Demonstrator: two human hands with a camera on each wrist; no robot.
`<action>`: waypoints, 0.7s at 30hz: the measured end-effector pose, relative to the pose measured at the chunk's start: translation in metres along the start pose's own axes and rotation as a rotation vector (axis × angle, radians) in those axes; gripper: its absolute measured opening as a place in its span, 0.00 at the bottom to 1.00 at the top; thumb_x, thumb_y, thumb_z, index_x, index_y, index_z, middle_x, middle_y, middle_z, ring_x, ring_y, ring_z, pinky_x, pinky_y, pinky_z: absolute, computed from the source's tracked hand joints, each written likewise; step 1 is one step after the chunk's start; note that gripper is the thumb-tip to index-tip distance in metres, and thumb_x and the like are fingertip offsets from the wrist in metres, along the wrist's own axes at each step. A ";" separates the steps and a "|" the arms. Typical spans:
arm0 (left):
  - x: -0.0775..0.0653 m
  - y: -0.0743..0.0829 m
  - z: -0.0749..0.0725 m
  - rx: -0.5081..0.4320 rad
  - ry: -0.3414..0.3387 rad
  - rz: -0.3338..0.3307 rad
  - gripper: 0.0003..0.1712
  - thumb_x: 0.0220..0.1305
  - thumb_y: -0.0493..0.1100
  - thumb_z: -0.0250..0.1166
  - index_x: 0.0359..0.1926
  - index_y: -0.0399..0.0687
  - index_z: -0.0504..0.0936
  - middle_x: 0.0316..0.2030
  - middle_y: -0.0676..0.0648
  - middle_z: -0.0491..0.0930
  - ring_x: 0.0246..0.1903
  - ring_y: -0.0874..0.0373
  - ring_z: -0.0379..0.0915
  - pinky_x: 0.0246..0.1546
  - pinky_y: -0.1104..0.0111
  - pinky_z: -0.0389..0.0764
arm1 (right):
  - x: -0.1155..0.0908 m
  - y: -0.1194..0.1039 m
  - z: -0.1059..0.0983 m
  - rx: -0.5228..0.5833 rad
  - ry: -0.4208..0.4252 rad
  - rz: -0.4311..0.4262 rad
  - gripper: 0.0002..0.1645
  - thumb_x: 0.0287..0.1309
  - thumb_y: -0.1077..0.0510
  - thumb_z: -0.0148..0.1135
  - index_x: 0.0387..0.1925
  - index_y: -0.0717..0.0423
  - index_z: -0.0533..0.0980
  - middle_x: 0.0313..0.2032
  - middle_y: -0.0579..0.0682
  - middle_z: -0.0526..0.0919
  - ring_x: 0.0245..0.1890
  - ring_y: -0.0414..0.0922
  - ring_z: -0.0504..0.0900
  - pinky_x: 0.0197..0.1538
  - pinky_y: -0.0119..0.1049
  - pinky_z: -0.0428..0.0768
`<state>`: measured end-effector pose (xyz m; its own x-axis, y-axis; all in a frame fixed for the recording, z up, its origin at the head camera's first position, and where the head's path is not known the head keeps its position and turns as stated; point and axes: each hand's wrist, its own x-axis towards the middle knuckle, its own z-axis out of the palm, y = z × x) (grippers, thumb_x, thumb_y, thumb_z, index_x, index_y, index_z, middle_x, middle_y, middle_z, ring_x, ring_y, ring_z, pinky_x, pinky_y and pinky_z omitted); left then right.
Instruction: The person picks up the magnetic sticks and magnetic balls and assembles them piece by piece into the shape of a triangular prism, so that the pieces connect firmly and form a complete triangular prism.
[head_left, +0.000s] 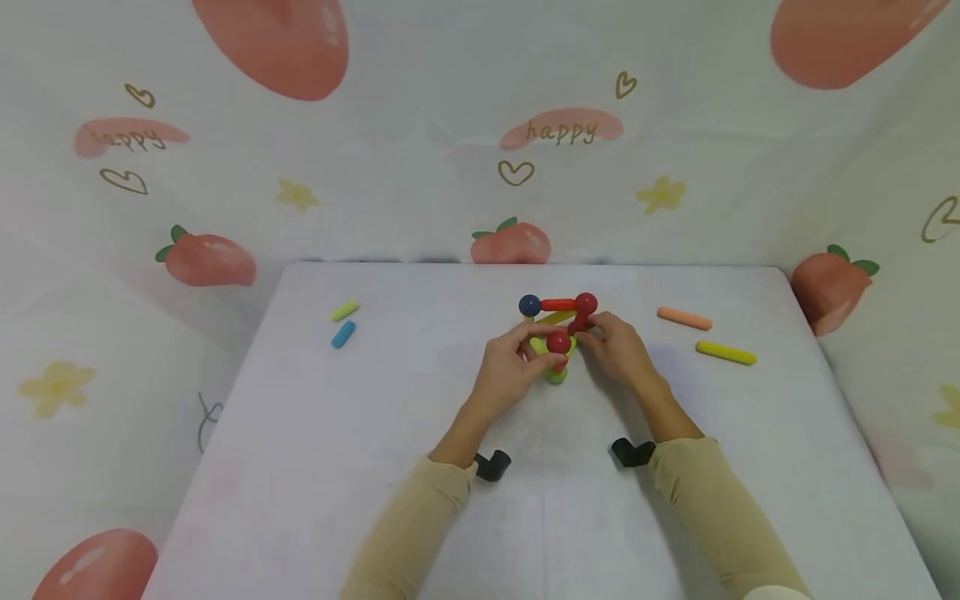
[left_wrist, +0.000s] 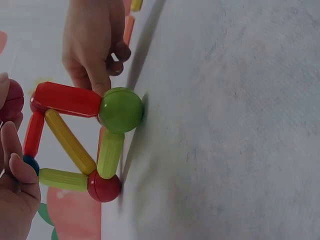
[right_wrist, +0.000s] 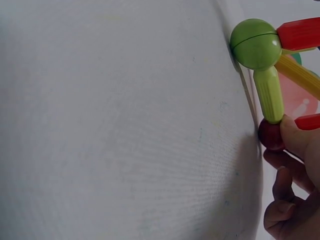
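A frame of toy building balls and sticks stands on the table between my hands. My left hand (head_left: 504, 367) holds its near upper corner, a red ball (head_left: 558, 342), between thumb and fingers. Below that ball, a red stick (left_wrist: 67, 99) runs down to a green ball (left_wrist: 121, 110) at table level. With thumb and fingers, my right hand (head_left: 618, 346) grips a lower red ball (right_wrist: 270, 136), joined to the green ball by a light green stick (right_wrist: 269, 95). At the far top are a blue ball (head_left: 529, 305), a red stick (head_left: 557, 305) and another red ball (head_left: 587, 303).
At the left of the table lie a short lime stick (head_left: 345, 311) and a blue stick (head_left: 343, 334). An orange stick (head_left: 684, 318) and a longer yellow stick (head_left: 726, 353) lie on the right. A fruit-printed cloth (head_left: 420, 167) hangs behind the white table (head_left: 337, 450).
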<state>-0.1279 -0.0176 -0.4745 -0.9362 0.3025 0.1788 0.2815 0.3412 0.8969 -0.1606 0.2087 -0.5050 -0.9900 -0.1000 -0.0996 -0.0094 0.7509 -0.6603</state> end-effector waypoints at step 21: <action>0.001 0.001 0.008 0.044 -0.104 -0.058 0.27 0.62 0.49 0.74 0.62 0.60 0.79 0.49 0.60 0.81 0.32 0.61 0.73 0.29 0.72 0.78 | -0.001 0.003 0.002 0.012 0.034 -0.021 0.21 0.70 0.52 0.63 0.59 0.57 0.79 0.55 0.61 0.83 0.56 0.59 0.80 0.62 0.58 0.78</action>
<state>-0.1270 -0.0094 -0.4766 -0.9251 0.3709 0.0818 0.2383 0.3991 0.8854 -0.1596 0.2092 -0.5083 -0.9938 -0.0934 -0.0600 -0.0292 0.7410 -0.6709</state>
